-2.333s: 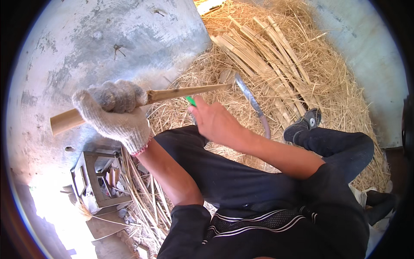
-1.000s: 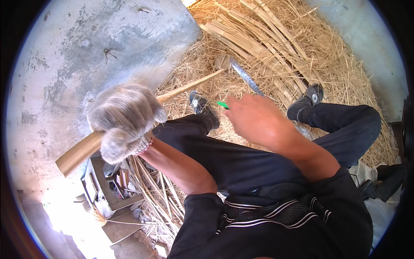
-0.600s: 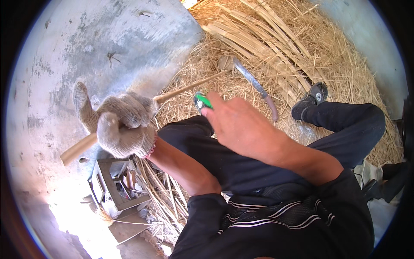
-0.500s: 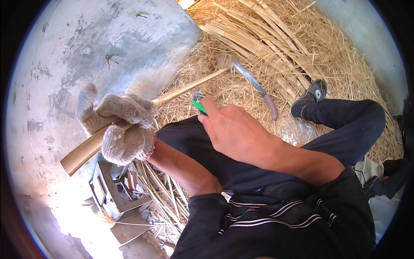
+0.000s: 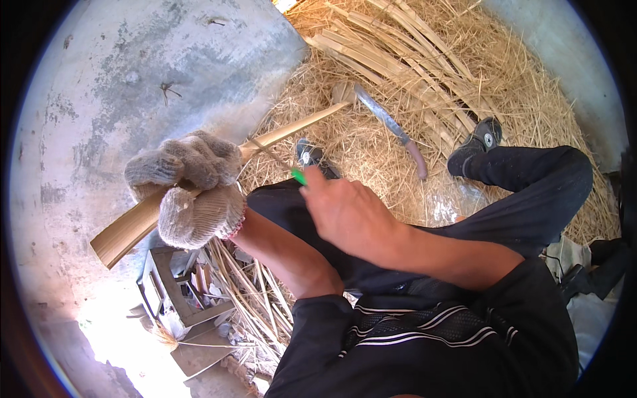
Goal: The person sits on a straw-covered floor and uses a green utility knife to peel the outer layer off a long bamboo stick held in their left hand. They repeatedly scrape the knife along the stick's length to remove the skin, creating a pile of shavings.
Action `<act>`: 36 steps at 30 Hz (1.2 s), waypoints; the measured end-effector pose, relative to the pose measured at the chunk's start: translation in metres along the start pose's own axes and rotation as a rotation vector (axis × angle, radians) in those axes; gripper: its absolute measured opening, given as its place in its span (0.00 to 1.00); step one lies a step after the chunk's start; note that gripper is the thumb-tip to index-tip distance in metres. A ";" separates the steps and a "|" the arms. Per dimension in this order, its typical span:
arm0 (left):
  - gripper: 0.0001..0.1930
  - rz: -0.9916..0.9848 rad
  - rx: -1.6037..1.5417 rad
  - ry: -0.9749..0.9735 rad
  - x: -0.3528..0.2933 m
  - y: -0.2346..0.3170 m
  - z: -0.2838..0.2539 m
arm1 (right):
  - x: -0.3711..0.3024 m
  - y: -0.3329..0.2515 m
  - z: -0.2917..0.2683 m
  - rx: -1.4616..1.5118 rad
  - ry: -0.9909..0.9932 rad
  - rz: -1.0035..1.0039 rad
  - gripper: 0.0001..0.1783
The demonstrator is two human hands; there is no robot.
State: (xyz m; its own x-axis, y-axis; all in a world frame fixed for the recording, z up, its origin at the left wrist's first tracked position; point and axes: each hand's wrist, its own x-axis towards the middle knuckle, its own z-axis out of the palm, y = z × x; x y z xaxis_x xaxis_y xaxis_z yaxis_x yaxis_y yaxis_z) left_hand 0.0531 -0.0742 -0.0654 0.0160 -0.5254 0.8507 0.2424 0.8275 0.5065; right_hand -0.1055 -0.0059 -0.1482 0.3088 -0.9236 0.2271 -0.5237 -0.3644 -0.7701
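Note:
My left hand [image 5: 192, 186], in a grey knitted glove, is wrapped round a split bamboo strip [image 5: 129, 229]. The strip slants from the lower left up to a narrow far end beyond the glove. My bare right hand [image 5: 348, 215] grips a knife by its green handle [image 5: 298, 176]. Its thin blade [image 5: 269, 154] is faint and blurred, and points toward the strip just past the glove. Whether the edge touches the strip I cannot tell. Most of the handle is hidden in my fist.
A large knife [image 5: 385, 114] with a brown handle lies on the shavings [image 5: 371, 159]. Long bamboo strips [image 5: 405, 63] are heaped beyond it. My shoes [image 5: 478, 146] rest among the shavings. At the lower left are a wooden frame [image 5: 172, 288] and thin sticks [image 5: 249, 285], below a grey wall [image 5: 99, 99].
The raised gloved fingers of my left hand have folded down over the strip. My right hand has shifted slightly left and lower, and the knife blade now shows near the strip.

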 end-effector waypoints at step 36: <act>0.11 -0.003 0.056 0.228 0.004 -0.005 0.021 | 0.048 0.000 -0.064 0.799 0.046 0.098 0.13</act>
State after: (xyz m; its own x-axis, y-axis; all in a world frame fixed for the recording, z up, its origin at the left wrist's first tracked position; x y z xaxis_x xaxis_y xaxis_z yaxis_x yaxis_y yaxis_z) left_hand 0.0320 -0.0764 -0.0615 0.2359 -0.5535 0.7987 0.1884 0.8324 0.5212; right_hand -0.1415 -0.0581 -0.0995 0.2490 -0.9573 0.1470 0.1844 -0.1021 -0.9775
